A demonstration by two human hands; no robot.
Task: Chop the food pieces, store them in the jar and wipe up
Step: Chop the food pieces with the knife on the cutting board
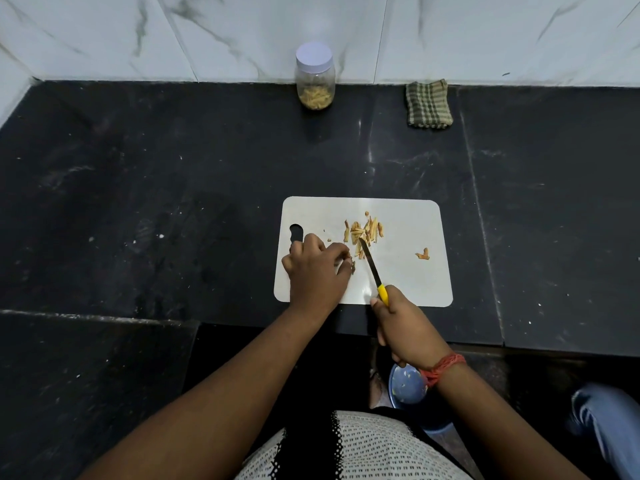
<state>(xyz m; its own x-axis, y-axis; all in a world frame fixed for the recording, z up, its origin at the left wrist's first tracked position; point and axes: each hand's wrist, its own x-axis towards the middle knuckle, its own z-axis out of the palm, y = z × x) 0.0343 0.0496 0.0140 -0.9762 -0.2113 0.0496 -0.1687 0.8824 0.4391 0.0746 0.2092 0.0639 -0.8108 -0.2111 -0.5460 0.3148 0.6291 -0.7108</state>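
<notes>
Food pieces, pale yellow strips, lay in a loose heap near the middle of the white cutting board, which sat on the black countertop. At the board's left end, by its handle hole, the left hand rested with fingers curled, apparently pinching a small dark piece against the board to steady it for cutting; blur prevented confirmation. The knife pointed its tip into the near edge of the heap, positioned to chop. The right hand was clenched around the knife's yellow handle at the board's near edge. One stray piece lay apart to the right. Against the marble wall stood the lidded jar, partly filled with similar strips, and right of it a folded checked cloth, presumably kept for wiping.
</notes>
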